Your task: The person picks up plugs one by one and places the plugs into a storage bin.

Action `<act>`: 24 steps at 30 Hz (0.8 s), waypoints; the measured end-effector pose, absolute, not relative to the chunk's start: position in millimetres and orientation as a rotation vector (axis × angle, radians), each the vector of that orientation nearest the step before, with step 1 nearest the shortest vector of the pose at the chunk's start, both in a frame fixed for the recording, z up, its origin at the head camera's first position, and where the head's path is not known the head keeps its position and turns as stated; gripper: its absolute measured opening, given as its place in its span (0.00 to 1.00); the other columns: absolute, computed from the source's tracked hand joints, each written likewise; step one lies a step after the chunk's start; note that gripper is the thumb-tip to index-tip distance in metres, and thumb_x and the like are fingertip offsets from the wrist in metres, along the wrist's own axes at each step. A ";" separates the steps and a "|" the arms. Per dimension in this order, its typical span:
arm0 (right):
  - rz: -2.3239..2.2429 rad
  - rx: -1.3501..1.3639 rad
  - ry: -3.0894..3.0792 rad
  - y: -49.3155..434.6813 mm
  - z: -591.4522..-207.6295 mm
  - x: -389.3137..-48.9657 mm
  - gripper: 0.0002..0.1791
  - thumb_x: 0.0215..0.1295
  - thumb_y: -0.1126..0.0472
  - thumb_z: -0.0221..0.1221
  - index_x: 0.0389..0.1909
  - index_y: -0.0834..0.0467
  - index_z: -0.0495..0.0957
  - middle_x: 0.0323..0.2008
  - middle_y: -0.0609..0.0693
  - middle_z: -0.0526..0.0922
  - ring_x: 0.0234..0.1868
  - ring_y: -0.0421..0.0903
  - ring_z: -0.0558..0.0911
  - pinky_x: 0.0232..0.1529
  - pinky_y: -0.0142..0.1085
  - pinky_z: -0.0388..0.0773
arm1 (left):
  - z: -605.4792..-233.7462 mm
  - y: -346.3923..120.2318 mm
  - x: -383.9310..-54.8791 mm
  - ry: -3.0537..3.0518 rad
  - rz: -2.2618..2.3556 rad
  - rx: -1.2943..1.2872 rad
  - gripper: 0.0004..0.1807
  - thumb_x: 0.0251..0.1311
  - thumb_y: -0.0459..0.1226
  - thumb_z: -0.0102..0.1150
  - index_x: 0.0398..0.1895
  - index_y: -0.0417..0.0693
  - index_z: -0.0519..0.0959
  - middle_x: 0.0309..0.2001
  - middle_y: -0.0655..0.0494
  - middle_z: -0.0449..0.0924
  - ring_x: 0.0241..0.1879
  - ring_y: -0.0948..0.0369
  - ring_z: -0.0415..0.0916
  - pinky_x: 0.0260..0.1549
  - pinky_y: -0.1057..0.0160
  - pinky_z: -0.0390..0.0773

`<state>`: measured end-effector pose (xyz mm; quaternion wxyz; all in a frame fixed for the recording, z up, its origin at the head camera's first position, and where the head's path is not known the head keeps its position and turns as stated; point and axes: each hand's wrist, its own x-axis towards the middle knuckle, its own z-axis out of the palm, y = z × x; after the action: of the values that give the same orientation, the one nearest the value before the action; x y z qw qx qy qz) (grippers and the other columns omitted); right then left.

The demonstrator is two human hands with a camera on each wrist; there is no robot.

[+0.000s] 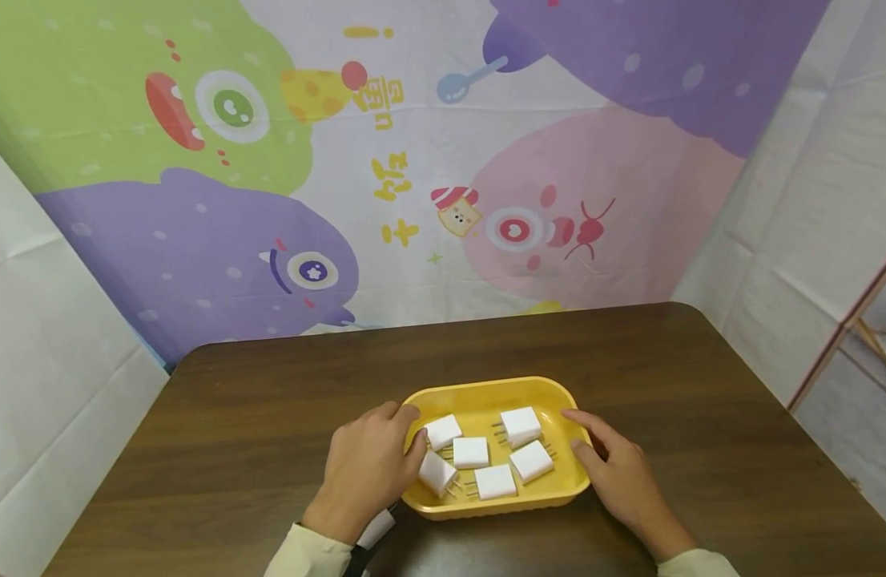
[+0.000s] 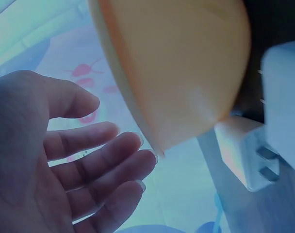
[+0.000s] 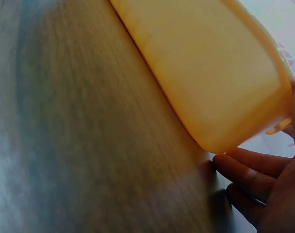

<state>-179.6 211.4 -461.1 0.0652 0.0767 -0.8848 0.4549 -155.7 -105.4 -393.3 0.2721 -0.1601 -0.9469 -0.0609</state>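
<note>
A yellow plastic tray (image 1: 497, 506) sits on the table, holding several white plug adapters, among them one (image 1: 496, 482) at the front. At its left end is my left hand (image 1: 371, 461), thumb by the rim. The left wrist view shows that hand (image 2: 84, 160) with loosely bent fingers, fingertips near the tray edge (image 2: 123, 82) and a gap before the thumb. My right hand (image 1: 623, 473) holds the right end, thumb and index finger over the rim. In the right wrist view, other fingers (image 3: 249, 174) reach under the tray's corner (image 3: 220, 111); the thumb is hidden.
Outside the tray, the left wrist view has a white plug adapter (image 2: 244, 150) beside a larger-looking white block (image 2: 288, 97), cut off by the frame. Behind the brown wooden table (image 1: 328, 369) hangs a cartoon-printed cloth (image 1: 414, 280). White cloth (image 1: 782, 240) lines the right side.
</note>
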 end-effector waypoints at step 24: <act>1.373 0.237 -2.671 212.5 -462.1 -180.4 0.20 0.73 0.59 0.56 0.63 0.48 0.77 0.62 0.56 0.78 0.60 0.53 0.77 0.56 0.55 0.73 | -410.0 -148.3 -126.2 -2.682 -0.238 -0.229 0.08 0.54 0.43 0.68 0.35 0.52 0.84 0.27 0.63 0.79 0.24 0.58 0.79 0.17 0.54 0.73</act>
<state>-180.4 212.5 -462.1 0.0646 0.0785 -0.8847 0.4549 -126.2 -148.3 -410.0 0.2180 -0.0826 -0.9686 -0.0859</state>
